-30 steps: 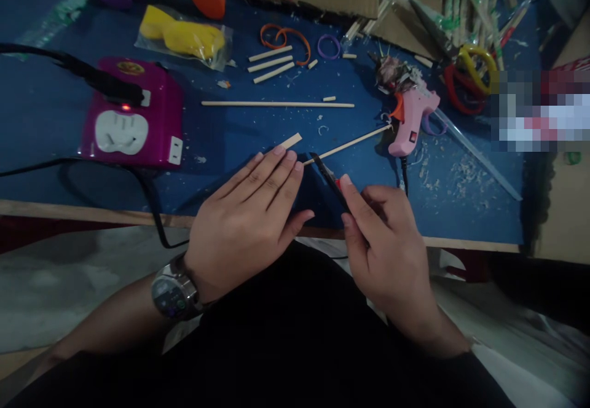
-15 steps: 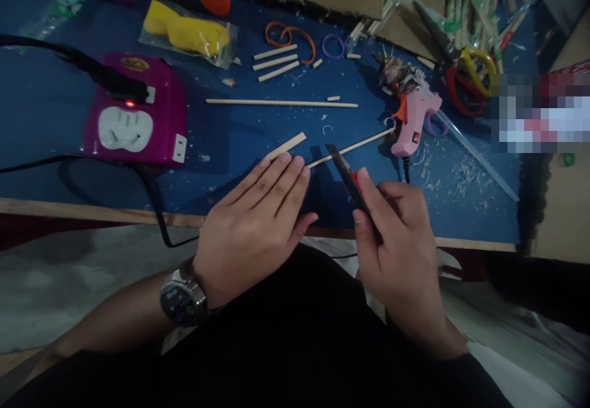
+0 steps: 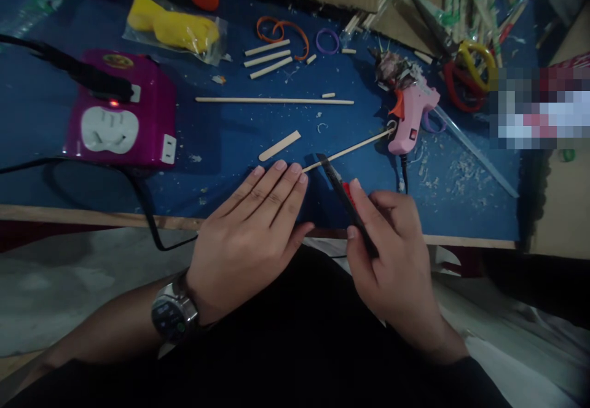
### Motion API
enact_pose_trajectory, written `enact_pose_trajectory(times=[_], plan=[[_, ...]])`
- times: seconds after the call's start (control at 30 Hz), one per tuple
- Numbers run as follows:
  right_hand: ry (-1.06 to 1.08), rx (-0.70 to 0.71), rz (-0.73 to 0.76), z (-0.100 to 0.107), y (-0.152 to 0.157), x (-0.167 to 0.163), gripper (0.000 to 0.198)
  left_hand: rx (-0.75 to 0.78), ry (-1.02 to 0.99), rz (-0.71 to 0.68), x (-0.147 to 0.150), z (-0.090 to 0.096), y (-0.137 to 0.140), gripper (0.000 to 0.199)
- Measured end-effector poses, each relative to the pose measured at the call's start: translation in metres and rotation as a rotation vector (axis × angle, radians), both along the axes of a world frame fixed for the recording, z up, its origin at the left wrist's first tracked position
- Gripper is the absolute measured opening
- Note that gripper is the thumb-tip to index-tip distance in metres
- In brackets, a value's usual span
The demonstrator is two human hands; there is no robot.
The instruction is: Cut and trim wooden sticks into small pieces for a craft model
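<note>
My left hand (image 3: 249, 230) lies flat, fingers stretched out, its fingertips over the near end of a thin wooden stick (image 3: 354, 148). How firmly it presses cannot be seen. My right hand (image 3: 396, 260) is closed round a black box cutter (image 3: 353, 208) with a red slider. The cutter's blade crosses the thin stick just right of my left fingertips; whether it touches the wood is unclear. Just beyond my left fingers is a short flat wooden strip (image 3: 279, 145). Farther back lies a longer wooden stick (image 3: 271, 100), with a small offcut (image 3: 328, 95) beside it.
A pink glue gun (image 3: 408, 119) lies at the stick's far end. On the left stands a magenta power adapter (image 3: 152, 107) with cables. Behind are several short sticks (image 3: 270, 54), a yellow bagged item (image 3: 179, 30), rubbery rings (image 3: 327, 40) and scissors (image 3: 477, 67). Shavings litter the right side.
My left hand has drawn back slightly, baring more of the flat wooden strip. My right hand and the box cutter have shifted a little left and nearer me. The view has moved slightly.
</note>
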State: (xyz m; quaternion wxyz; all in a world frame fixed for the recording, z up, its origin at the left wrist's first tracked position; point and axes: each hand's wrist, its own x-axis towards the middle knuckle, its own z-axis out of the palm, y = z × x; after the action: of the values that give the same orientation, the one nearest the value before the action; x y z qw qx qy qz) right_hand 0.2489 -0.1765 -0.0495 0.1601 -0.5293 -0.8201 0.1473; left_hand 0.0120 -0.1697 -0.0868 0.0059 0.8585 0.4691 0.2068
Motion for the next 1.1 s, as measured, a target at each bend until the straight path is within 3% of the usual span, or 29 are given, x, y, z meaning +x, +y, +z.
enact_pose_trajectory(times=[0.67, 1.1], plan=[[0.024, 0.010, 0.053, -0.002, 0.003, -0.014, 0.069, -0.022, 0.005, 0.017, 0.002, 0.000, 0.000, 0.060], [-0.044, 0.068, 0.043, -0.005, 0.010, -0.027, 0.062, -0.118, -0.012, 0.031, 0.008, 0.000, 0.006, 0.080]])
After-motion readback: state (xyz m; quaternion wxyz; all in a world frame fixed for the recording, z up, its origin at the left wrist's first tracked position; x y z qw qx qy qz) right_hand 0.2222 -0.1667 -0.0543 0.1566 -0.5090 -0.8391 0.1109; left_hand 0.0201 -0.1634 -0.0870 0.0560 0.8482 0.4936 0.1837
